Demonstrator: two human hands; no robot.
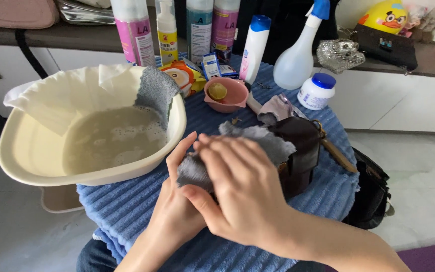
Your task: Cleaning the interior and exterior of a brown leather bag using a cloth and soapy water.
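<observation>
**Two hands press a grey cloth against a dark brown bag on a blue-covered table**

Far left: wide cream plastic basin [21, 166] holding cloudy, soapy water, sitting on the ribbed blue towel [127, 206] that covers the table. White cloth [66, 93] draped over basin's back rim; a second grey cloth [156, 90] hangs over the rim just right of it.

Centre-bottom: left hand [177, 211] comes up from below, thumb raised, fingers curled under the fuzzy grey cloth [258, 138], clamped on its lower edge. Right hand [237, 194] lies over the left, fingers together and flat, pressing the same cloth from above. Cloth lies on the near-left side of the small dark brown leather bag [303, 151], touching it; the bag rests on the blue towel, right of the basin.

Behind the hands: small pink bowl [226, 95] with a yellowish round piece inside, near the bag. Orange snack packet [187, 75] just left of the bowl. Back row, left to right: pink-and-white spray cans [134, 32], teal can [199, 30], white bottle with blue cap [254, 48], clear spray bottle with blue trigger [298, 58], small white jar with blue lid [316, 91].

Right: wooden-handled tool [336, 153] pokes out beside the bag. Black bag [371, 194] sits low at the table's right edge. Yellow duck toy [386, 16] on the rear counter.
</observation>
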